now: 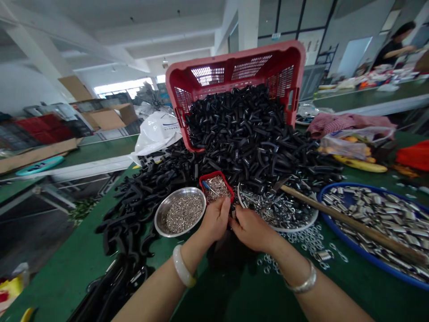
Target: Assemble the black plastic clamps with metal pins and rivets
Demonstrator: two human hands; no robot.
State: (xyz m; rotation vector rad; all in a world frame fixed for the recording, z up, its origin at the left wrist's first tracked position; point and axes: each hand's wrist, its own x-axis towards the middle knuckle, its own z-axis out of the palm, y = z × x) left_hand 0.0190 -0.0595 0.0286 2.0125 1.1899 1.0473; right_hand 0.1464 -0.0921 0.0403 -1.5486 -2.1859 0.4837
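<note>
My left hand (216,219) and my right hand (251,226) meet over the table's near middle, fingers closed. Between the fingertips a small metallic piece shows in part, too hidden to name. Just beyond my left hand sits a red tray (203,179) with small metal pins and a blue-handled tool (206,187). To its left is a steel bowl (160,223) of tiny metal pieces. Beside my right hand lies a white-rimmed dish (313,219) heaped with shiny metal parts. Loose metal rings (311,237) are scattered in front of that dish.
A tipped red crate (234,60) spills black curved plastic parts (241,120) across the green table (60,268). At right, a hammer's wooden handle (351,219) crosses a blue tray (368,259) of metal sleeves. Beyond are a banana (362,164) and a person (392,49).
</note>
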